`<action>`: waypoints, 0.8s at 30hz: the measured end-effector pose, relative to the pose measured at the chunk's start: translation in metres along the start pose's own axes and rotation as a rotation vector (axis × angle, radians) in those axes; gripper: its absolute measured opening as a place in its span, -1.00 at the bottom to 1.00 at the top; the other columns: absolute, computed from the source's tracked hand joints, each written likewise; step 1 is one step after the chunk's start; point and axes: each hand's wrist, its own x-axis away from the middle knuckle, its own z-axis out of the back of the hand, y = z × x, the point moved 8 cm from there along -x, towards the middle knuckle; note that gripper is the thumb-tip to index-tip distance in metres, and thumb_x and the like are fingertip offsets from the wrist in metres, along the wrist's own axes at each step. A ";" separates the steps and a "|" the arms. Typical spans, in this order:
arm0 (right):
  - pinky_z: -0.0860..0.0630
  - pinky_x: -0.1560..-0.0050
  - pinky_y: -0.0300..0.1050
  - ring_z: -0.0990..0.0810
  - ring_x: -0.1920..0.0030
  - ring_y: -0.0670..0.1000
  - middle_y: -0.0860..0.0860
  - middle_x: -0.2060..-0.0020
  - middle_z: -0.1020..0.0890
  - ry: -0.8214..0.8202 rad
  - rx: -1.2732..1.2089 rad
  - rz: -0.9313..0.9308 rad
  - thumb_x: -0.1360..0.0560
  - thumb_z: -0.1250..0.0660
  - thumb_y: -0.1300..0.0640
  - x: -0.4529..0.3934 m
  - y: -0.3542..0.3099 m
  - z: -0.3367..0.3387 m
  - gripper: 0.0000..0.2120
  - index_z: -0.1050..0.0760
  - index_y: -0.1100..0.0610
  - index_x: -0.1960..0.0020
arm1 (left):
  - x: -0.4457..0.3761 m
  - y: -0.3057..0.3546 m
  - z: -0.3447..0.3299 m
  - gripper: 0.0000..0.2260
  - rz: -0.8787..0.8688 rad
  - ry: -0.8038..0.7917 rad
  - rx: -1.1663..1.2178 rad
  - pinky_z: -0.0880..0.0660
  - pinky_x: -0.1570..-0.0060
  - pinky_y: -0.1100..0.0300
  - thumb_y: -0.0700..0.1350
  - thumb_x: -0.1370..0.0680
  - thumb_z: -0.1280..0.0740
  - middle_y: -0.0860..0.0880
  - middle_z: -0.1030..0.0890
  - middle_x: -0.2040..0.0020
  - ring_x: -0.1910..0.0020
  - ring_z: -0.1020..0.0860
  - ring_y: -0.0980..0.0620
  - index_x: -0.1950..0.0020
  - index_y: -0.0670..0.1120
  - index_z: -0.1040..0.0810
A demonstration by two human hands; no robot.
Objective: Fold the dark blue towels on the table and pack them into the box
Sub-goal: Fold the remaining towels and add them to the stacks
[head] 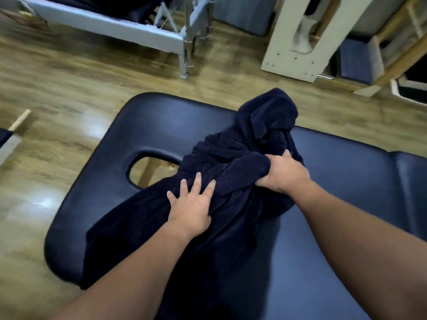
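We are working a heap of dark blue towels [233, 181] lying crumpled across the padded table [346, 204], its left edge draping over the face hole [147, 169]. Our left hand [190, 204] is pressing flat on the near folds, fingers spread; our right hand [280, 173] is clutching a thick bunch of cloth. The pile is looking soft, limp and fairly bulky, likely sagging when lifted, so we are judging corners or a hem the best hold. How many towels are tangled here is hard to tell. No box is showing.
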 end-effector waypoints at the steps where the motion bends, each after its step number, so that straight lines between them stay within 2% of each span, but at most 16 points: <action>1: -0.47 0.07 0.02 -0.56 -0.10 0.21 0.11 -0.37 -0.34 0.002 -0.016 -0.044 -0.30 -0.42 -0.33 0.007 0.024 -0.001 -0.48 -0.45 -0.27 -0.22 | -0.004 0.018 -0.002 -0.16 -0.034 -0.006 -0.025 -0.01 -0.44 -0.51 -0.11 -0.59 -0.34 -0.02 0.29 -0.65 -0.60 0.19 -0.34 -0.64 0.20 0.18; 6: -0.55 0.00 0.09 -0.56 -0.08 0.25 0.12 -0.42 -0.28 0.024 -0.107 -0.265 -0.26 -0.37 -0.37 0.052 0.156 -0.004 -0.42 -0.37 -0.30 -0.25 | -0.033 0.128 -0.012 -0.15 -0.230 -0.062 -0.177 0.00 -0.41 -0.55 -0.15 -0.58 -0.35 -0.01 0.28 -0.65 -0.59 0.23 -0.37 -0.64 0.22 0.16; 8: -0.52 0.04 0.06 -0.55 -0.07 0.25 0.13 -0.45 -0.25 0.038 -0.131 -0.344 -0.26 -0.35 -0.39 0.071 0.204 -0.008 -0.36 -0.32 -0.32 -0.30 | -0.045 0.172 -0.016 -0.14 -0.294 -0.089 -0.232 0.01 -0.41 -0.55 -0.17 -0.56 -0.36 -0.01 0.28 -0.65 -0.59 0.22 -0.36 -0.63 0.24 0.14; 12: -0.47 -0.03 0.11 -0.48 -0.21 0.33 0.15 -0.50 -0.20 0.061 -0.183 -0.484 -0.26 -0.35 -0.41 0.105 0.288 -0.016 -0.33 -0.28 -0.32 -0.32 | -0.063 0.258 -0.026 -0.12 -0.425 -0.113 -0.354 -0.03 -0.41 -0.54 -0.19 -0.54 -0.38 0.00 0.25 -0.66 -0.60 0.19 -0.37 -0.63 0.26 0.10; 15: -0.43 0.02 0.07 -0.50 -0.20 0.33 0.14 -0.50 -0.19 0.073 -0.238 -0.586 -0.28 -0.37 -0.40 0.132 0.347 -0.022 -0.33 -0.28 -0.31 -0.33 | -0.068 0.322 -0.038 -0.12 -0.510 -0.131 -0.431 -0.05 -0.41 -0.54 -0.20 -0.53 -0.37 0.00 0.25 -0.66 -0.60 0.18 -0.38 -0.63 0.27 0.09; 21: -0.46 0.06 0.06 -0.54 -0.04 0.29 0.13 -0.29 -0.31 0.093 -0.311 -0.722 -0.27 -0.36 -0.42 0.169 0.421 -0.036 -0.33 -0.28 -0.26 -0.30 | -0.064 0.400 -0.059 -0.12 -0.608 -0.180 -0.501 -0.01 -0.42 -0.52 -0.17 -0.54 -0.38 0.03 0.28 -0.65 -0.60 0.20 -0.35 -0.62 0.30 0.11; 24: -0.43 0.03 0.07 -0.51 -0.12 0.33 0.16 -0.35 -0.27 0.094 -0.349 -0.739 -0.29 -0.38 -0.38 0.171 0.424 -0.039 -0.31 -0.24 -0.26 -0.34 | -0.062 0.402 -0.059 -0.11 -0.607 -0.186 -0.513 0.04 -0.45 -0.50 -0.17 -0.55 -0.35 0.04 0.33 -0.64 -0.60 0.24 -0.31 -0.61 0.33 0.19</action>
